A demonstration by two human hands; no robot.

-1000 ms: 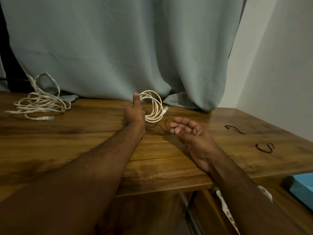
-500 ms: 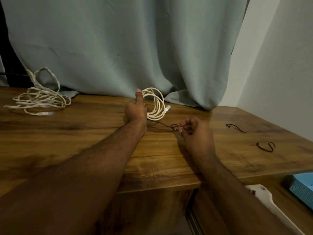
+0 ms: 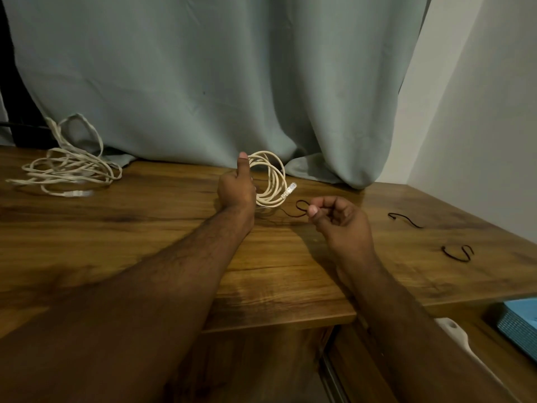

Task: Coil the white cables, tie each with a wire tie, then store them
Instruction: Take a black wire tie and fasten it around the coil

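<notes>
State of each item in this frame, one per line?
Coil: wound, untied, held upright in left hand.
Tie: pinched by right hand, off the desk.
Loose cable: uncoiled, lying on desk.
Spare ties: lying on desk.

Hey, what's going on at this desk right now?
A person is tidying cables on a wooden desk. The left hand holds a coiled white cable upright, while the right hand pinches a black wire tie beside it; the coil is not tied yet. A second white cable lies loose and tangled at far left, and two spare ties wait on the right.
</notes>
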